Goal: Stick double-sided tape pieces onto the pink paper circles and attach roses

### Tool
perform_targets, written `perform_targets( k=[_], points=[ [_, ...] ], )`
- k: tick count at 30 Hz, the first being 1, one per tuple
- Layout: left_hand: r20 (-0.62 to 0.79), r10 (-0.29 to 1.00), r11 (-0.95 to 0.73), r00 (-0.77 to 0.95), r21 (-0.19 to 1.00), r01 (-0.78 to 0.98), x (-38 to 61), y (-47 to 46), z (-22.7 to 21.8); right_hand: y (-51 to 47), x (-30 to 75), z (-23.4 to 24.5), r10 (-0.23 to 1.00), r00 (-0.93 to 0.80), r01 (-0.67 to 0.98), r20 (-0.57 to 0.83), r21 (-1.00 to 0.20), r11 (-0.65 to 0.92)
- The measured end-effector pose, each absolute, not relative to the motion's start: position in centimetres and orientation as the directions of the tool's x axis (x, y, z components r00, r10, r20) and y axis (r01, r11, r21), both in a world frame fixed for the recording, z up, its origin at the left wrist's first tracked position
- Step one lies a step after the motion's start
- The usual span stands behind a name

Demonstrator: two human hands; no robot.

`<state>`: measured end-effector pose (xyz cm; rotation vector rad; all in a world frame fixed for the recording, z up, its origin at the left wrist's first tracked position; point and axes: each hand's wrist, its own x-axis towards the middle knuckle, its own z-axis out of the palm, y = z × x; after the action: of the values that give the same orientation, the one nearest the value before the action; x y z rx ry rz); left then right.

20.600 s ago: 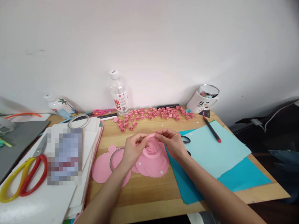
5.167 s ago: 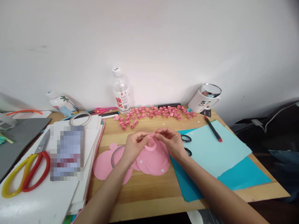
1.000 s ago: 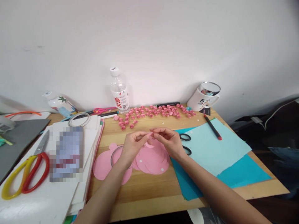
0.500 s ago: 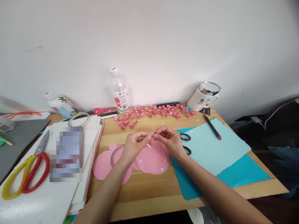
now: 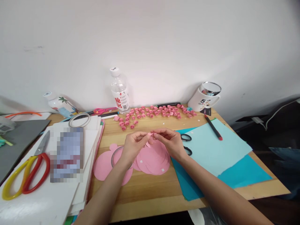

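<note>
Between the fingertips of both hands is a small strip of pink paper (image 5: 148,144), partly curled, its tail hanging down. My left hand (image 5: 135,145) pinches it from the left, and my right hand (image 5: 169,141) pinches the curled end from the right. Below them lies a stack of pink paper circles (image 5: 152,159) with small white bits on top. Left of the stack, more pink circles (image 5: 103,165) lie under a metal ring (image 5: 112,157), partly hidden by my left wrist. Beyond my hands, many small rolled pink paper roses (image 5: 127,123) spread along the wall.
Blue and pale-blue paper sheets (image 5: 217,153) lie right, with black scissor handles (image 5: 187,137) and a red-black pen (image 5: 213,127). A bottle (image 5: 120,93) and a mug (image 5: 203,98) stand by the wall. Red-yellow scissors (image 5: 35,172) rest on white paper at left.
Both hands stay over the pink circles. The fingers have shifted slightly around the pink strip, with the right fingers stretched a little further left. Nothing else has visibly moved.
</note>
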<state>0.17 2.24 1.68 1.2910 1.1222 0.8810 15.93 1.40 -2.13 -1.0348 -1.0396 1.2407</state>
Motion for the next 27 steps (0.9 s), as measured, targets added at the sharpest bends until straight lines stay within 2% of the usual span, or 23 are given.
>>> perform_targets(
  k=[7,10,16,27],
  points=[
    [-0.153,0.940,0.163,0.306,0.987,-0.007,0.46,2.31,1.25,1.43,15.84,-2.14,0.995,0.021,-0.298,0.093,-0.950,0.095],
    [-0.158,0.944,0.173,0.290,0.985,-0.025,0.51,2.29,1.22,1.45,15.86,-2.17,0.992,0.014,-0.277,0.128,-0.952,0.127],
    [-0.149,0.947,0.147,0.285,0.989,0.028,0.36,2.27,1.53,1.34,15.86,-2.20,0.998,0.045,-0.222,0.051,-0.973,0.060],
    [-0.155,0.937,0.169,0.313,0.986,-0.016,0.48,2.24,1.29,1.37,15.87,-2.12,0.996,0.011,-0.268,0.085,-0.960,0.085]
  ],
)
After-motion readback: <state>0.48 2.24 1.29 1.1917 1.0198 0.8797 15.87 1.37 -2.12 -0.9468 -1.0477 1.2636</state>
